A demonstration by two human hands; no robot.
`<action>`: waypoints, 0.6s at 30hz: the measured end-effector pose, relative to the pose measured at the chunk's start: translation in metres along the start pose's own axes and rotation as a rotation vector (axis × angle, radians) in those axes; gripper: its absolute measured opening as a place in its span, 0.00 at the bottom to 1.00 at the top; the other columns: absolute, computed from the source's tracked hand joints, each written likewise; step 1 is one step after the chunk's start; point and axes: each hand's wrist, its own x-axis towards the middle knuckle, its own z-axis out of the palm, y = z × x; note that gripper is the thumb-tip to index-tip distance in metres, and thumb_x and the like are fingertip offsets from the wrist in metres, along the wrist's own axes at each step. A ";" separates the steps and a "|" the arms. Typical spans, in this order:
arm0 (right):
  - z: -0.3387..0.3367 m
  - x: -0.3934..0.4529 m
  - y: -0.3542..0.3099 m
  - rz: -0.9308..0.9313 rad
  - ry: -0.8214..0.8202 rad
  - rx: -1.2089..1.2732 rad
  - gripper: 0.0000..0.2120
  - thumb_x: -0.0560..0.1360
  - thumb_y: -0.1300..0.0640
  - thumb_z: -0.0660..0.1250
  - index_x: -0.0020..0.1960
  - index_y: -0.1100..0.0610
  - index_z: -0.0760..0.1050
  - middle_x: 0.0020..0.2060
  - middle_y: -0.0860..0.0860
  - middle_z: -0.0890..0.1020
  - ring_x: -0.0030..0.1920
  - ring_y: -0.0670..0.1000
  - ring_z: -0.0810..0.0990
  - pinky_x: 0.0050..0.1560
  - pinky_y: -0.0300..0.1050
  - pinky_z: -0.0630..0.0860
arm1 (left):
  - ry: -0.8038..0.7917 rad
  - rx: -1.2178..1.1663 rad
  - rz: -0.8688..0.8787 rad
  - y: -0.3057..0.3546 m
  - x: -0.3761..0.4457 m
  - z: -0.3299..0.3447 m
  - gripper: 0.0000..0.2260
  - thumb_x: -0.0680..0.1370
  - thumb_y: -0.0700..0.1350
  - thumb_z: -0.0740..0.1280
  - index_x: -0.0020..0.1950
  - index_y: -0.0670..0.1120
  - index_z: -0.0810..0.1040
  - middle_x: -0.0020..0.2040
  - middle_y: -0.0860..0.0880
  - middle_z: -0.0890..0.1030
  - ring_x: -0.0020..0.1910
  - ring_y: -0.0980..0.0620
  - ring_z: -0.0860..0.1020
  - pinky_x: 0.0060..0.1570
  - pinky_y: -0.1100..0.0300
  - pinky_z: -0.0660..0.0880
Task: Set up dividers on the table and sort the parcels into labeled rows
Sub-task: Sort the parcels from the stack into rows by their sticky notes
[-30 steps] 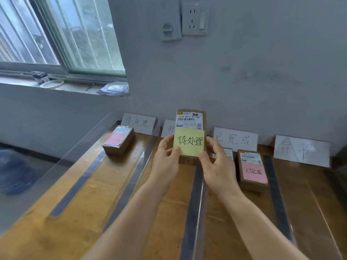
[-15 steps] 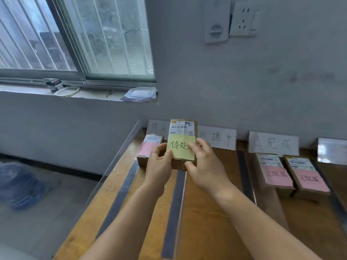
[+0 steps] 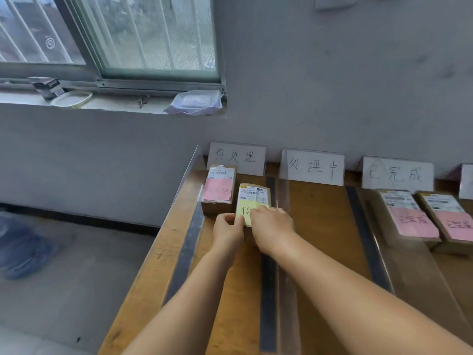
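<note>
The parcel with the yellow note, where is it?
The yellow-note parcel sits in the leftmost row, just right of the pink-note parcel, held by left hand and right hand.

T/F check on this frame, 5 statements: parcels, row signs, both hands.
1. Both hands hold the parcel with the yellow note. True: the left hand and the right hand grip its near end.
2. That parcel is in the row under the 处理中 sign. False: it is in the row under the 待处理 sign.
3. A parcel with a pink note lies just left of the yellow-note parcel. True.
4. The row under the 已完成 sign holds no parcels. False: two pink-note parcels lie there side by side.
5. The window is right of the signs. False: it is up and left.
</note>
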 end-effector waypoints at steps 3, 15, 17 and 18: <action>0.010 0.014 -0.001 0.037 -0.056 -0.031 0.19 0.77 0.58 0.64 0.66 0.56 0.67 0.59 0.55 0.74 0.56 0.58 0.74 0.54 0.50 0.71 | 0.015 0.081 0.004 -0.007 0.012 0.002 0.12 0.80 0.48 0.63 0.63 0.47 0.70 0.57 0.49 0.77 0.53 0.52 0.76 0.42 0.62 0.75; 0.016 0.059 -0.002 0.069 0.003 -0.067 0.19 0.77 0.60 0.63 0.67 0.60 0.66 0.59 0.57 0.73 0.56 0.58 0.74 0.54 0.49 0.71 | 0.093 1.069 0.560 0.006 0.051 -0.022 0.29 0.77 0.41 0.65 0.75 0.52 0.57 0.77 0.48 0.55 0.75 0.47 0.51 0.72 0.52 0.53; 0.013 0.068 -0.002 0.081 0.006 -0.072 0.20 0.77 0.61 0.63 0.67 0.60 0.65 0.59 0.57 0.73 0.57 0.58 0.73 0.55 0.49 0.70 | 0.022 1.194 0.551 0.011 0.061 -0.023 0.31 0.77 0.38 0.63 0.77 0.51 0.54 0.79 0.48 0.52 0.77 0.47 0.48 0.74 0.52 0.49; 0.012 0.072 -0.002 0.091 0.006 -0.063 0.20 0.77 0.61 0.63 0.67 0.59 0.65 0.59 0.57 0.73 0.58 0.58 0.73 0.56 0.49 0.70 | -0.004 1.235 0.561 0.012 0.065 -0.024 0.30 0.77 0.38 0.62 0.76 0.50 0.56 0.78 0.48 0.53 0.77 0.47 0.49 0.74 0.51 0.50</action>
